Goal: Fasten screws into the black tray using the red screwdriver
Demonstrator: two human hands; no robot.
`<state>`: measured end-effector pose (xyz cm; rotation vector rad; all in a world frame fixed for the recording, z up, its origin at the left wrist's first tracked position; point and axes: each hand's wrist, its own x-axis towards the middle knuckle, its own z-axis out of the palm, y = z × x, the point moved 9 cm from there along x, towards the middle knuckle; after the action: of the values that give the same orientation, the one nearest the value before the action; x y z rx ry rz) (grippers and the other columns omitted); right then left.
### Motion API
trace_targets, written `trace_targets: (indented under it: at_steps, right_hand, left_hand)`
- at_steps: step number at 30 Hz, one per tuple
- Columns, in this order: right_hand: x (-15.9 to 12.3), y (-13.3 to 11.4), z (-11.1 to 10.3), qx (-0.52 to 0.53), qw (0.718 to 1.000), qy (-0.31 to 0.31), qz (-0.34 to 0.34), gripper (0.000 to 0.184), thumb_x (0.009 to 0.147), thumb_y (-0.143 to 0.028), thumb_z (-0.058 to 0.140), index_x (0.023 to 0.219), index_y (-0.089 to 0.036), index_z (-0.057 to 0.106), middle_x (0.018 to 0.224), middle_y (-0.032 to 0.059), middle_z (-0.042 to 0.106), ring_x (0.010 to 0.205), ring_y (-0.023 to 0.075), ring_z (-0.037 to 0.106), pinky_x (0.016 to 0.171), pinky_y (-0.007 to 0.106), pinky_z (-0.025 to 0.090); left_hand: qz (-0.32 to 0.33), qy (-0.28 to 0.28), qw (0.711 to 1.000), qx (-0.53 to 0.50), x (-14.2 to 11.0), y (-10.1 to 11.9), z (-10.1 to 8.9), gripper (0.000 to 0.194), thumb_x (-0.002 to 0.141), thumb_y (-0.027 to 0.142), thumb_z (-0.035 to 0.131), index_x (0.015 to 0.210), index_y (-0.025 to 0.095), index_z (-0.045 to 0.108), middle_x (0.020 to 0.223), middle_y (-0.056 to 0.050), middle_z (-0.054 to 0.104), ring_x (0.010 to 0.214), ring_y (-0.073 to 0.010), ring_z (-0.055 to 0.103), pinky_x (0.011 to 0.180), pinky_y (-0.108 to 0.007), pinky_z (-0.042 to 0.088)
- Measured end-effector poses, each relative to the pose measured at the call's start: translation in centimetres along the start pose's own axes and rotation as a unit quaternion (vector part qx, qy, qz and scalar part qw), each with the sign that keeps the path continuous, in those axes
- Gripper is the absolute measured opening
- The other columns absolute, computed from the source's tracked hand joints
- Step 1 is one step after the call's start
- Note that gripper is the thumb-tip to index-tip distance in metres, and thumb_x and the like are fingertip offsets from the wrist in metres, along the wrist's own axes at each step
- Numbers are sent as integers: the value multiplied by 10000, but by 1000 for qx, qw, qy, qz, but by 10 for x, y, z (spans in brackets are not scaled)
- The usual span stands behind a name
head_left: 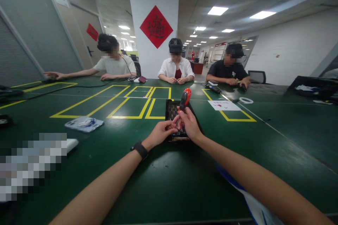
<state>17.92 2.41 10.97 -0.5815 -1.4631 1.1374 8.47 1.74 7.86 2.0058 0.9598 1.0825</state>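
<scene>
So I've got a red-and-black screwdriver [186,99] in my right hand [192,126] — fingers closed around the lower part of it, handle sticking up above my knuckles. Its long axis leans, with the shaft running down and a bit left toward my left hand [161,133]. My right is clearly the nearer one to the handle; the left sits down by the shaft's lower end, fingers curled in and nearly together. Can't tell if they're pinching something small or just touching the shaft. Right under both hands is an open black tray [167,111] on the green table [158,182], long side pointing away from me. White paper [224,105] is off beyond my right hand, and a flat packet [84,124] lies well left of my left.
</scene>
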Motion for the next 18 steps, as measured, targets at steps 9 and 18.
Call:
trace_targets:
  at_steps: [9, 18]
  right_hand:
    - [-18, -12, -1, -57, 997, 15, -53, 345, 881, -411, 377, 1142, -200, 454, 754, -7, 572, 471, 51, 454, 489, 202, 404]
    - [-18, -3, -7, -19, 999, 21, -25, 278, 841, -439, 453, 993, -213, 397, 664, -37, 607, 390, 60, 492, 405, 184, 393]
  left_hand:
    - [5, 69, 997, 37, -8, 7, -4, 239, 754, 384, 590, 803, 155, 635, 737, -14, 650, 677, -128, 565, 653, -235, 427]
    - [-12, 58, 997, 47, -11, 6, 2, 267, 689, 396, 644, 677, 135, 593, 661, -6, 609, 593, -99, 501, 583, -217, 384]
